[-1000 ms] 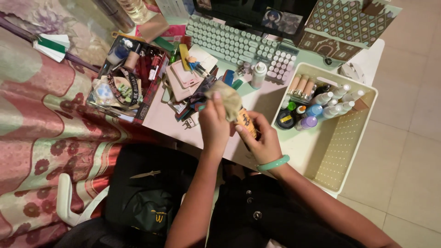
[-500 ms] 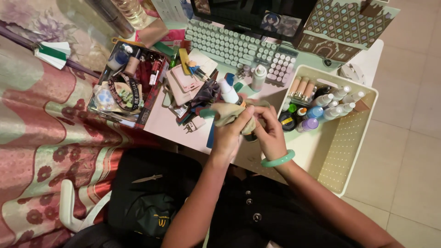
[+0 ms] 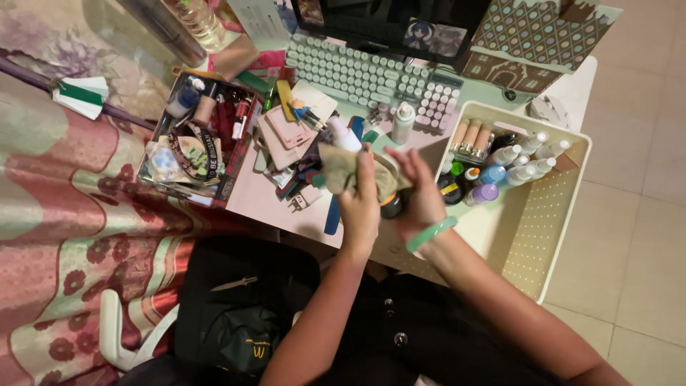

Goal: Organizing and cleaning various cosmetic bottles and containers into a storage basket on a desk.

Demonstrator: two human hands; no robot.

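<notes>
Both hands gripping olive cloth, cream bin alongside

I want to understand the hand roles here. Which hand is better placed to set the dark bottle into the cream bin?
Probably the right hand: it grips the dark bottle and is beside the cream bin. The left hand presses the cloth.

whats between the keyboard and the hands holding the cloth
In the head view, a white bottle stands between the keyboard and the cloth gripped by the left hand and right hand.
</notes>
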